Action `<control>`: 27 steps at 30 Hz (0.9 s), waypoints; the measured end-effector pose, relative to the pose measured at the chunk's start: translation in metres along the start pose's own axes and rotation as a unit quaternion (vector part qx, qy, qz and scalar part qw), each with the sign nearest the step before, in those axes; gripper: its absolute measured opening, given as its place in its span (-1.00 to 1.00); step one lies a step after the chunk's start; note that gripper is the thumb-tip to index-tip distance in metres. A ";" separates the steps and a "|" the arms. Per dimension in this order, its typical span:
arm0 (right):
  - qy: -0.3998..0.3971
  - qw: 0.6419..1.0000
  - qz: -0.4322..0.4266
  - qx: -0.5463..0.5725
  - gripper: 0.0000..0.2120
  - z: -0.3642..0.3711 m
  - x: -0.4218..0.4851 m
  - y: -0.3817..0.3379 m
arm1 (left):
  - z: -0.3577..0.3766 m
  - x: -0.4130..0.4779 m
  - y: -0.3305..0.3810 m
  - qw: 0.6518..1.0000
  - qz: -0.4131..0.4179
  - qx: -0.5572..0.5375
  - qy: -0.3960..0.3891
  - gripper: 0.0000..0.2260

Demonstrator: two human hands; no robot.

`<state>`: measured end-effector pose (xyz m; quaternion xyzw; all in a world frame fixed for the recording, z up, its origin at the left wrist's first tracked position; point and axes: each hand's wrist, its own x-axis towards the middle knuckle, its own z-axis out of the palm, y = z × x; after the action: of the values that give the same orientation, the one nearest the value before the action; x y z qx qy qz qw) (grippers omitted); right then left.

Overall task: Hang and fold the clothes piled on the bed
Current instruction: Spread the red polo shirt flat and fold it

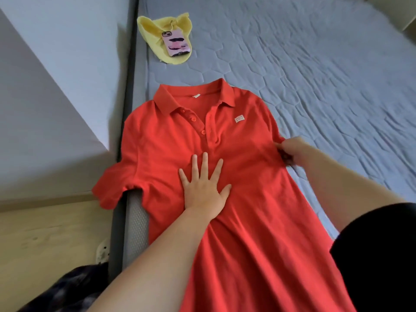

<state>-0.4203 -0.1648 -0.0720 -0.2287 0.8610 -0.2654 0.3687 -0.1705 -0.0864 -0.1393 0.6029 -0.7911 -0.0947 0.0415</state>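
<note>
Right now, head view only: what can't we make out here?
Red polo dress: hem cut off by the head view's bottom edge.
Sleeve at the right hand: bunched in its grip, shape not visible.
Chest label: print too small to read.
Yellow garment: crumpled, partly under the phone; type unclear.
Dark object, bottom left: blurred, cut by the edge.

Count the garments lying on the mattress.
2. The red polo dress lies spread flat nearest the camera, one sleeve hanging off the mattress edge. A small yellow garment lies farther up, under a phone. More may lie outside the view.
</note>
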 end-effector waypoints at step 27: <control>-0.152 0.981 0.049 0.113 -0.71 -0.026 -0.046 0.039 | -0.027 -0.041 0.003 0.991 0.041 0.012 -0.123 -0.45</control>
<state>-0.4194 -0.1003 -0.0576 -0.1810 0.7696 -0.3051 0.5310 -0.1577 -0.0484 -0.1105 0.5540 -0.8154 -0.1570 -0.0592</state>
